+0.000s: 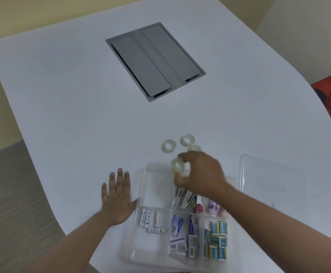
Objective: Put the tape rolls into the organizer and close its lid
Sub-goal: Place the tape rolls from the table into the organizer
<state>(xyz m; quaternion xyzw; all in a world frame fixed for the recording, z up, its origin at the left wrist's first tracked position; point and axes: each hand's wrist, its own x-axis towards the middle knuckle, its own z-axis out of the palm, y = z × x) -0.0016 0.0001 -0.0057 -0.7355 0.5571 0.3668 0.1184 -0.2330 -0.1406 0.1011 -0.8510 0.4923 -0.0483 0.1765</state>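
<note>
Right hand [200, 172] grips translucent ring-shaped tape roll [177, 166].

Even soft light, faint shadows, wide-angle edge warp

The tape roll [178, 166] held in the right hand [201, 171] was motion-blurred. A third roll [194, 148], centre frame, was partly hidden behind that hand. The organizer [141, 196] was cut off at the bottom edge. Labels on its contents could not be read.
</note>
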